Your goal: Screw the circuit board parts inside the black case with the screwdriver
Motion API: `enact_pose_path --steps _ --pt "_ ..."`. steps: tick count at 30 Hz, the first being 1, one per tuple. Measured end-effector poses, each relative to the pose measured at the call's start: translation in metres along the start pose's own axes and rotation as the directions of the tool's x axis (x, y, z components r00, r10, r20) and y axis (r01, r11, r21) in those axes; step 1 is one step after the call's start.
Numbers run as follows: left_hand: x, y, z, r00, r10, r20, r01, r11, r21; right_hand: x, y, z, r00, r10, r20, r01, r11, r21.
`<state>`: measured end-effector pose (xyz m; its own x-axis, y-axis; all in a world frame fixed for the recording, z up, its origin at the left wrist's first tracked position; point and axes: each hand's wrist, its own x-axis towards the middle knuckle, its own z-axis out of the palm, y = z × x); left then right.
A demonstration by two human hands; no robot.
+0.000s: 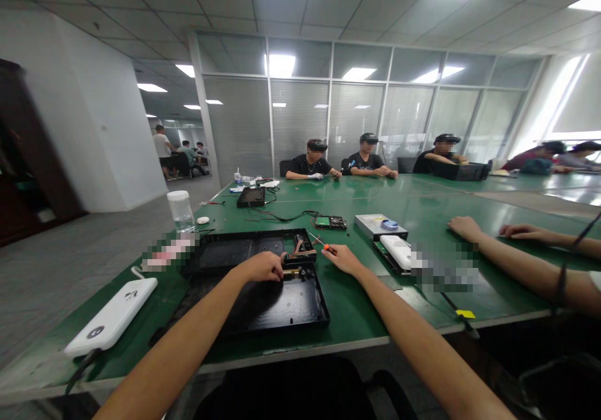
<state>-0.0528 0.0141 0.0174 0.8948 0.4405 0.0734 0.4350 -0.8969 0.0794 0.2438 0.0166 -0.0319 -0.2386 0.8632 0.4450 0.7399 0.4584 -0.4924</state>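
An opened black electronics case lies before me, its near shell (295,307) and far shell (235,251) side by side. My left hand (265,266) is closed at the back edge of the near shell, close to a brass-coloured strip (292,273); its fingertips point down and hide whatever is between them. Striped ribbon wires (298,248) run at the right end of the far shell. To the right of the case, my right hand (342,258) grips a screwdriver (327,246) by its orange and black handle, the thin shaft pointing up and left.
A white power bank (113,317) and a clear jar (181,212) stand left. Behind the case lie a green circuit board (330,222) and black cables. On the right are a silver drive (378,226), a blue tape roll (389,225), a white device (397,251) and another person's arms (498,257).
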Motion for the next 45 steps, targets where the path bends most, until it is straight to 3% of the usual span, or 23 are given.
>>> enact_pose_path --steps 6,14,18,23,30,33,40,45 --pt "0.002 0.014 0.003 1.000 -0.004 -0.030 0.010 0.979 0.206 -0.001 -0.004 -0.001 1.000 0.003 0.004 -0.003 1.000 -0.001" --pt "0.007 0.030 -0.004 0.996 0.051 -0.072 -0.045 0.995 0.088 -0.001 -0.003 -0.001 1.000 0.011 -0.029 -0.011 1.000 -0.002" --pt "0.017 0.039 0.007 0.986 0.096 -0.138 -0.098 0.995 -0.008 0.000 -0.003 -0.001 0.999 0.018 -0.029 -0.018 1.000 0.016" --pt "0.029 0.045 0.025 0.983 0.171 -0.072 -0.167 0.984 0.058 0.000 -0.004 -0.001 1.000 0.013 -0.023 -0.012 1.000 0.010" --pt "0.021 0.047 0.014 0.979 0.141 -0.151 -0.130 0.988 0.079 0.000 -0.004 -0.001 1.000 0.004 -0.007 -0.004 1.000 0.003" --pt "0.019 0.050 0.013 0.973 0.140 -0.184 -0.112 0.982 0.155 0.000 -0.004 -0.002 1.000 0.011 -0.011 -0.011 1.000 0.013" --pt "0.029 0.058 0.018 0.967 0.230 -0.106 -0.154 0.869 0.471 0.001 -0.004 -0.001 1.000 0.005 -0.001 -0.005 1.000 0.003" --pt "0.033 0.058 0.021 0.963 0.252 -0.101 -0.162 0.834 0.528 0.000 -0.005 0.000 1.000 -0.005 0.027 0.005 1.000 -0.008"
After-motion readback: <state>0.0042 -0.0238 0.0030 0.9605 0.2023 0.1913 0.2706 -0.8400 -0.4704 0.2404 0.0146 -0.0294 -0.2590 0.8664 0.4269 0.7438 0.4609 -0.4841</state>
